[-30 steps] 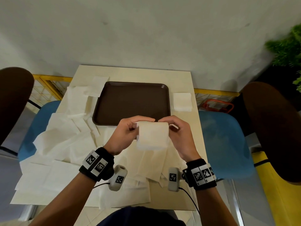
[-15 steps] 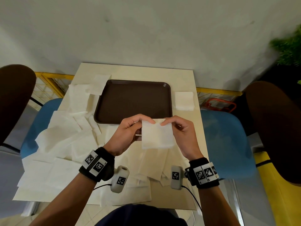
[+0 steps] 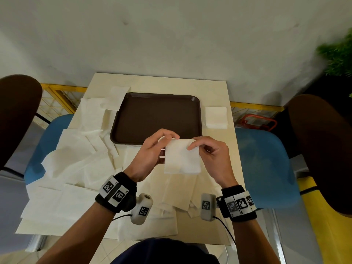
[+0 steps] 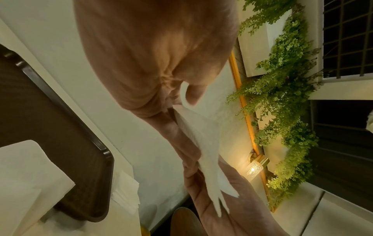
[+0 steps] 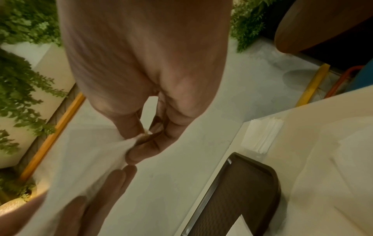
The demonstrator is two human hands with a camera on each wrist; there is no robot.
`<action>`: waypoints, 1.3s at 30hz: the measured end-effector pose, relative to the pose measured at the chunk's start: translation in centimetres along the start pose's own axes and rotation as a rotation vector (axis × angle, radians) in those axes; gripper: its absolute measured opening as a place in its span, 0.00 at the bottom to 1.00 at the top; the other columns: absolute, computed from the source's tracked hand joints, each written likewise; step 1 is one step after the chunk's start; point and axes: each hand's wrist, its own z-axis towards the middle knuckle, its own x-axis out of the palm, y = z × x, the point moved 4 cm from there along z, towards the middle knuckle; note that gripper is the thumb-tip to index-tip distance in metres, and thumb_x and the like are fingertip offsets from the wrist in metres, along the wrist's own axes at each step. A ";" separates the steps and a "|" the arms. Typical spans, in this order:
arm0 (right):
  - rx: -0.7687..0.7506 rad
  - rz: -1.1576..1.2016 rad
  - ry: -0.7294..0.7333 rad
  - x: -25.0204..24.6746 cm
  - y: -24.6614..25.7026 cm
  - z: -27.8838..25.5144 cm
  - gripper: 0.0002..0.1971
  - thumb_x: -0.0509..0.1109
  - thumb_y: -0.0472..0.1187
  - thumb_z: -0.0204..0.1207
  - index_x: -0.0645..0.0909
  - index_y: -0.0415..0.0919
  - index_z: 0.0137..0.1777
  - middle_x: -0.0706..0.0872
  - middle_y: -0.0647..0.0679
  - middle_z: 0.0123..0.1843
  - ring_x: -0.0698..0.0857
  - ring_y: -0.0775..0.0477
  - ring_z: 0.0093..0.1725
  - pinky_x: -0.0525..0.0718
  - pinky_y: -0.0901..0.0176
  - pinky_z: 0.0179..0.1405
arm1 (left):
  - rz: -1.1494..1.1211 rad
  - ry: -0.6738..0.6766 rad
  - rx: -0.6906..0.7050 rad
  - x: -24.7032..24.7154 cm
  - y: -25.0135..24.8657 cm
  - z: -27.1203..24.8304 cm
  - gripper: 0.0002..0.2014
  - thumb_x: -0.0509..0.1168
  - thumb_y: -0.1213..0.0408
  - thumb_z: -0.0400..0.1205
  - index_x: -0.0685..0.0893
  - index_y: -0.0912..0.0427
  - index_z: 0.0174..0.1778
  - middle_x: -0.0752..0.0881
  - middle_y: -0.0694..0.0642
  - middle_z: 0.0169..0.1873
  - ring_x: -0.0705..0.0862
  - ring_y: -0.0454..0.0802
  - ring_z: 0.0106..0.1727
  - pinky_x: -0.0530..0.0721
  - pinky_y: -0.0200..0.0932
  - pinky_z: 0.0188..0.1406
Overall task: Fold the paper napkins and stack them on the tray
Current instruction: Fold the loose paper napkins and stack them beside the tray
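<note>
Napkin in hand: we are holding a small white folded paper napkin [image 3: 182, 157] in the air, just on our side of the tray's near edge, above the loose sheets. Holding it clear of the table is, we judge, letting us line up its edges before it goes down.

Left hand: our left hand [image 3: 150, 152] is pinching the napkin's upper left corner between thumb and curled fingers, palm turned inward, wrist raised off the table.

Right hand: our right hand [image 3: 210, 155] is pinching the top edge near the upper right corner, fingers [image 5: 131, 127] bunching the paper at the tip; the wrist is sitting at about the same height as the left.

Fold state: the left wrist view is showing several layers [image 4: 210, 172] fanning slightly apart, so the fold is probably not yet pressed flat, though that view is soft.

Tray: the dark brown rectangular plastic tray [image 3: 137, 134] is lying at the table's centre, nothing stacked on it yet.

Folded stack: a small pile of white folded napkins [image 3: 216, 117] is resting on the table just right of the tray, likely waiting to be moved.

Unfolded supply: loose white paper napkins [image 3: 76, 159] are spreading across the pale table [image 3: 171, 82], left of the tray and under our hands, within easy reach.
</note>
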 end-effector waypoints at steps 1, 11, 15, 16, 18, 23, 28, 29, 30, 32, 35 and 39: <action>-0.007 -0.019 0.001 0.0 -0.1 0.0 0.17 0.73 0.24 0.85 0.96 0.48 0.47 0.95 0.53 0.57 0.92 0.46 0.61 0.92 0.47 0.60 | 0.046 -0.004 0.033 0.0 0.0 0.0 0.10 0.58 0.61 0.96 0.83 0.54 0.67 0.89 0.62 0.57 0.91 0.63 0.54 0.92 0.58 0.46; 0.104 0.032 0.081 -0.4 1.8 0.3 0.13 0.63 0.37 0.94 0.89 0.50 0.63 0.93 0.56 0.56 0.90 0.51 0.62 0.87 0.57 0.62 | 0.490 0.008 0.237 0.3 0.4 0.6 0.14 0.60 0.60 0.95 0.71 0.46 0.77 0.67 0.46 0.25 0.65 0.45 0.29 0.67 0.42 0.31; 0.034 -0.188 0.208 0.7 2.2 0.7 0.05 0.75 0.50 0.88 0.90 0.53 0.57 0.91 0.62 0.50 0.89 0.54 0.53 0.85 0.68 0.49 | 0.648 0.123 0.242 1.8 0.4 0.9 0.15 0.57 0.56 0.96 0.64 0.45 0.77 0.77 0.50 0.30 0.72 0.49 0.30 0.70 0.43 0.33; 0.019 -0.192 0.211 0.7 2.2 0.8 0.05 0.76 0.50 0.88 0.90 0.52 0.56 0.91 0.61 0.48 0.89 0.53 0.51 0.85 0.67 0.48 | 0.663 0.152 0.232 2.0 0.4 1.0 0.14 0.56 0.55 0.96 0.62 0.43 0.76 0.81 0.56 0.33 0.75 0.52 0.32 0.75 0.47 0.34; 0.008 -0.168 0.210 0.3 2.2 1.0 0.05 0.77 0.49 0.87 0.90 0.50 0.53 0.91 0.60 0.46 0.89 0.52 0.48 0.84 0.66 0.46 | 0.678 0.182 0.220 2.1 0.4 1.1 0.12 0.56 0.54 0.96 0.61 0.40 0.73 0.85 0.64 0.38 0.80 0.58 0.36 0.80 0.58 0.39; 0.013 -0.205 0.230 -0.3 2.0 1.3 0.06 0.75 0.50 0.88 0.87 0.49 0.53 0.89 0.59 0.45 0.87 0.51 0.47 0.86 0.62 0.46 | 0.676 0.159 0.271 1.9 -0.1 1.0 0.07 0.54 0.49 0.96 0.72 0.46 0.63 0.77 0.56 0.31 0.69 0.47 0.30 0.66 0.43 0.31; 0.034 -0.242 0.279 -0.1 2.0 1.4 0.07 0.73 0.52 0.89 0.84 0.50 0.54 0.88 0.60 0.45 0.87 0.54 0.47 0.85 0.67 0.47 | 0.666 0.122 0.321 2.4 -0.8 1.7 0.07 0.55 0.55 0.97 0.73 0.50 0.55 0.73 0.47 0.27 0.67 0.46 0.29 0.65 0.38 0.29; 0.031 -0.243 0.275 -0.2 2.0 1.4 0.06 0.74 0.50 0.89 0.84 0.50 0.53 0.88 0.59 0.44 0.87 0.53 0.47 0.84 0.67 0.46 | 0.661 0.118 0.331 2.5 -0.9 1.8 0.07 0.56 0.56 0.97 0.73 0.51 0.55 0.73 0.46 0.27 0.67 0.45 0.29 0.65 0.37 0.29; 0.031 -0.236 0.269 -0.3 2.0 1.5 0.06 0.74 0.49 0.89 0.84 0.50 0.53 0.88 0.59 0.44 0.87 0.53 0.46 0.84 0.67 0.46 | 0.653 0.112 0.341 2.7 -1.0 1.9 0.07 0.56 0.57 0.97 0.74 0.52 0.54 0.73 0.45 0.27 0.68 0.45 0.28 0.65 0.36 0.29; 0.025 -0.218 0.260 -0.8 1.8 1.7 0.06 0.75 0.48 0.88 0.84 0.49 0.52 0.88 0.59 0.44 0.87 0.52 0.46 0.85 0.64 0.45 | 0.627 0.084 0.357 2.8 -1.0 2.1 0.07 0.56 0.59 0.96 0.74 0.54 0.54 0.74 0.45 0.28 0.69 0.45 0.29 0.66 0.35 0.30; 0.023 -0.218 0.245 -2.2 1.3 2.0 0.05 0.77 0.46 0.88 0.85 0.49 0.51 0.89 0.58 0.44 0.88 0.51 0.47 0.87 0.63 0.47 | 0.583 0.010 0.372 2.5 -1.2 2.8 0.08 0.57 0.58 0.96 0.74 0.54 0.53 0.75 0.57 0.33 0.71 0.56 0.33 0.67 0.41 0.32; 0.068 -0.209 0.215 -4.7 0.1 2.3 0.06 0.78 0.46 0.87 0.86 0.50 0.49 0.90 0.57 0.44 0.89 0.51 0.47 0.88 0.59 0.48 | 0.537 -0.042 0.372 2.3 -1.3 3.7 0.08 0.57 0.59 0.96 0.75 0.55 0.52 0.75 0.62 0.36 0.71 0.59 0.35 0.67 0.42 0.33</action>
